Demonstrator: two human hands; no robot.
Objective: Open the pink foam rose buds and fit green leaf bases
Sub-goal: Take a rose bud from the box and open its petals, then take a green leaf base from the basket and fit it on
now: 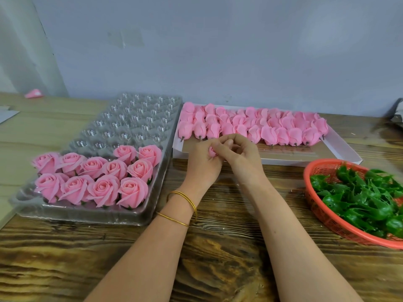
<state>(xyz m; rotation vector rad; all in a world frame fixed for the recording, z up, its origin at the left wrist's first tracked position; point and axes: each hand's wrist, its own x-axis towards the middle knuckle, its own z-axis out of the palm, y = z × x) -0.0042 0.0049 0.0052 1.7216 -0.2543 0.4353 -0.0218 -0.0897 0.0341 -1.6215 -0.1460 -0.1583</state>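
One pink foam rose bud (212, 151) is being gripped over the desk (218, 247), just in front of the white box (283, 159), between both hands. Left hand (202, 164): its fingers (214, 158) are being curled round the bud from below and from the left, cupping it. Right hand (242, 153): its fingertips (227, 142) are being pinched onto the bud's top edge, closed on the petals. Only a small part of the bud is being shown between the fingers. Two gold bangles (185, 203) are being worn on the left wrist. Closed buds (250, 127) are being stored in rows in the far part of the white box, stems pointing toward the person. Finished open roses (93, 179) are being seated in the near pockets of the clear blister tray (130, 118) at left, with green being glimpsed under a few. Loose green leaf bases (366, 199) are being piled in the red mesh basket (327, 223) at right, well apart from the hands. A pink scrap (33, 93) is lying far left by the wall.
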